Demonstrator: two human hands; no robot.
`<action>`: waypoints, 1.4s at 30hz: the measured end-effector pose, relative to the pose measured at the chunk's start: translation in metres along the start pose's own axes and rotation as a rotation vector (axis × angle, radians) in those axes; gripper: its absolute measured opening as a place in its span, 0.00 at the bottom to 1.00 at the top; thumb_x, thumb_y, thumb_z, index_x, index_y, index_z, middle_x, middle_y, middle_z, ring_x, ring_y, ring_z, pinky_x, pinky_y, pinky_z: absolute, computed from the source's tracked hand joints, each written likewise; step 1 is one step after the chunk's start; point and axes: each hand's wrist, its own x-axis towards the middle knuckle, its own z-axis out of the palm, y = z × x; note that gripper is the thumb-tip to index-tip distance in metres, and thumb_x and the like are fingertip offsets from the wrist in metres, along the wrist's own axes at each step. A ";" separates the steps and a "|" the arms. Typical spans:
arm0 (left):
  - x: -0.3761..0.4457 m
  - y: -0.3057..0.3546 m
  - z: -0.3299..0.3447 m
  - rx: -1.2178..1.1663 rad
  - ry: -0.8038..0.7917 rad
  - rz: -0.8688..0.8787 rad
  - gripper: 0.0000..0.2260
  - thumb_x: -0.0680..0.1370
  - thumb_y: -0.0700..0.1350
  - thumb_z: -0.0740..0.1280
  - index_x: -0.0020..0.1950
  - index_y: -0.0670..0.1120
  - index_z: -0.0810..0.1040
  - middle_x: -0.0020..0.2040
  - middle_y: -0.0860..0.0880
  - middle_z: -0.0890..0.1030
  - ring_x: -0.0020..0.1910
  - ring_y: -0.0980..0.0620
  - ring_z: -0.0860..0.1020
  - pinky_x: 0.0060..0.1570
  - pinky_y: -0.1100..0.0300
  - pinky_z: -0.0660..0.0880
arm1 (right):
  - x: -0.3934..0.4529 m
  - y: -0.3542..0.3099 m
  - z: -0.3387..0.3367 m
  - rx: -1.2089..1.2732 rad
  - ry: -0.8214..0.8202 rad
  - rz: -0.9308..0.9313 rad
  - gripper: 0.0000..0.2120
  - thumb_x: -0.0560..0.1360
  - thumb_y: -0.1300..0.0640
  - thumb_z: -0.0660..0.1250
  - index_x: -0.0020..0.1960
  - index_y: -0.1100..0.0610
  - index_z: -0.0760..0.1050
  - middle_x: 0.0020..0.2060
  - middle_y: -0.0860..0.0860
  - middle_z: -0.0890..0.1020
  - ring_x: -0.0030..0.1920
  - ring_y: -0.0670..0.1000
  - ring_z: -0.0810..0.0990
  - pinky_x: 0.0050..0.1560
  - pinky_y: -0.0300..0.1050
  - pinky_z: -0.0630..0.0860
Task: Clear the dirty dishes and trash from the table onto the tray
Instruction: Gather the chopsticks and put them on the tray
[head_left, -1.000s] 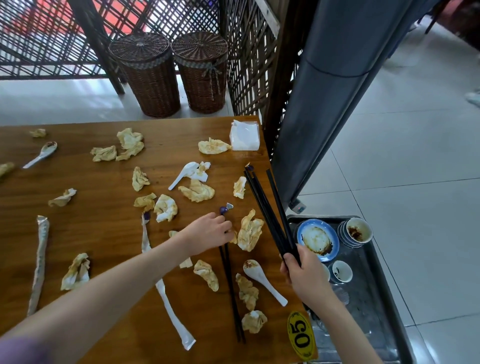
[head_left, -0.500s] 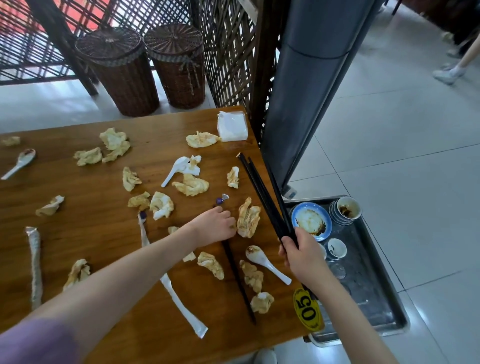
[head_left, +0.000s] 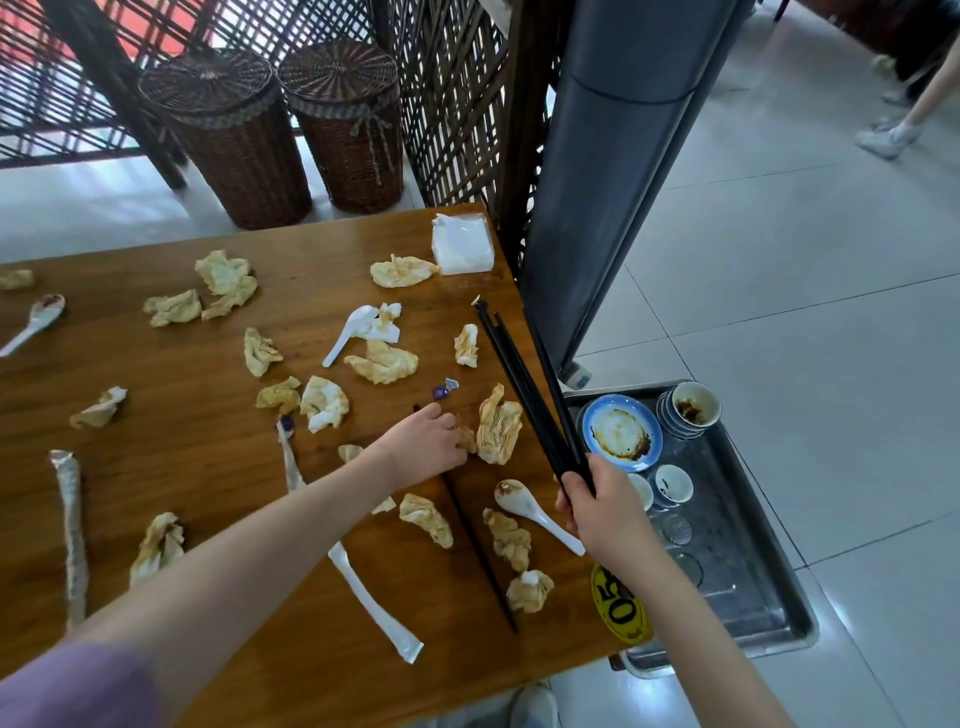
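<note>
My right hand (head_left: 597, 506) grips a bundle of black chopsticks (head_left: 524, 387) at the table's right edge, tips pointing away from me. My left hand (head_left: 428, 444) lies curled over the top end of a black chopstick pair (head_left: 475, 540) on the wooden table (head_left: 197, 457); whether it grips them is hidden. Crumpled stained napkins (head_left: 498, 423) lie all over the table, with white spoons (head_left: 530, 506) and torn paper sleeves (head_left: 374, 603). The metal tray (head_left: 748, 587) stands to the right and lower, with a dirty blue plate (head_left: 621, 434) and small cups (head_left: 693, 408).
A clean napkin pack (head_left: 462, 244) sits at the far right corner. A yellow "05" tag (head_left: 621, 605) hangs at the near right edge. A grey pillar (head_left: 608, 171) and lattice screen rise behind; two wicker baskets (head_left: 291, 130) stand beyond. A person's leg (head_left: 914, 109) is far right.
The view has shifted, so the table appears lower and left. My left hand stays on the chopsticks' top end, which has swung slightly. My right hand still holds its bundle.
</note>
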 end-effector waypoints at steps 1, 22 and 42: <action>-0.002 -0.001 0.001 0.001 0.004 -0.004 0.10 0.80 0.39 0.59 0.60 0.47 0.74 0.56 0.49 0.77 0.56 0.47 0.72 0.56 0.55 0.65 | 0.000 0.000 0.000 -0.001 0.001 0.001 0.09 0.80 0.57 0.57 0.42 0.54 0.70 0.33 0.50 0.77 0.30 0.46 0.73 0.33 0.39 0.70; -0.099 -0.067 0.011 -0.523 0.163 -0.666 0.05 0.77 0.45 0.65 0.52 0.53 0.76 0.52 0.52 0.81 0.52 0.51 0.76 0.53 0.57 0.69 | 0.008 -0.030 0.008 0.048 0.085 -0.098 0.10 0.80 0.59 0.57 0.41 0.54 0.71 0.32 0.51 0.77 0.29 0.47 0.74 0.33 0.40 0.70; -0.096 -0.022 0.021 -1.497 0.358 -1.067 0.08 0.74 0.42 0.71 0.50 0.49 0.76 0.48 0.50 0.80 0.46 0.55 0.78 0.42 0.66 0.70 | 0.022 -0.052 0.012 0.154 0.071 0.025 0.08 0.81 0.58 0.55 0.46 0.57 0.71 0.34 0.54 0.76 0.30 0.48 0.73 0.29 0.38 0.70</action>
